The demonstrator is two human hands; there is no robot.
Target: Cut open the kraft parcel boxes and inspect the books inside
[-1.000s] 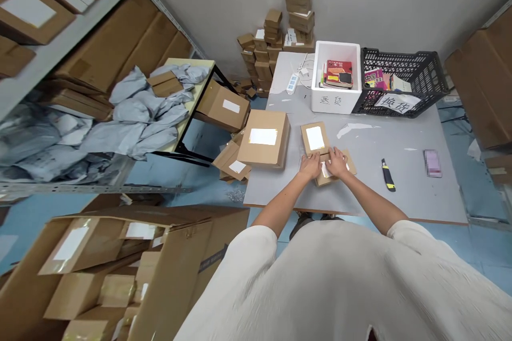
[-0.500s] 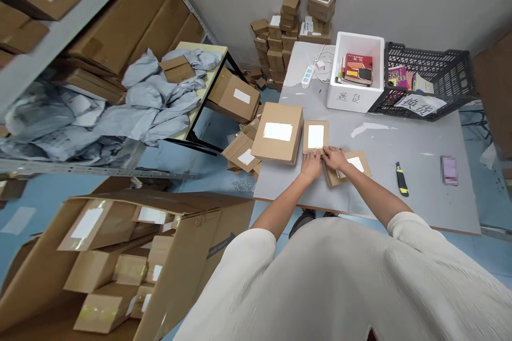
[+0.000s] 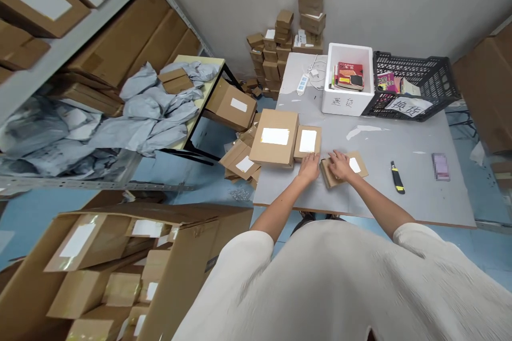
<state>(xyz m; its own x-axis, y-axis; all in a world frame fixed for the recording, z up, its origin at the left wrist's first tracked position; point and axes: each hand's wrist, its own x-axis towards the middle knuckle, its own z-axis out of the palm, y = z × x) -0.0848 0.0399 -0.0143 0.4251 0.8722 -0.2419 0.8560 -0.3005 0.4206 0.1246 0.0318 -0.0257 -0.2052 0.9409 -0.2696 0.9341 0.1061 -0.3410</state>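
My left hand (image 3: 309, 168) rests with its fingers stretched out on the near edge of a small cardboard box (image 3: 315, 133) with a white label. This box stands against the right side of a larger labelled cardboard box (image 3: 276, 153). Over the left part of a flat cardboard parcel (image 3: 360, 165) lies my right hand (image 3: 340, 165), its fingers apart; it covers part of that parcel's white label. The parcel sits at an angle, a little apart from the small box.
A yellow-and-black utility knife (image 3: 397, 178) and a phone (image 3: 440, 167) lie on the grey table (image 3: 432, 202). Behind are a white foam box (image 3: 343, 104) and a black crate (image 3: 440, 101) with books. At lower left stands a large carton (image 3: 224, 224) of parcels.
My right hand has moved off the small box and onto the flat parcel. The small box now sits against the larger box, its former gap closed. My left hand stays at its near edge.
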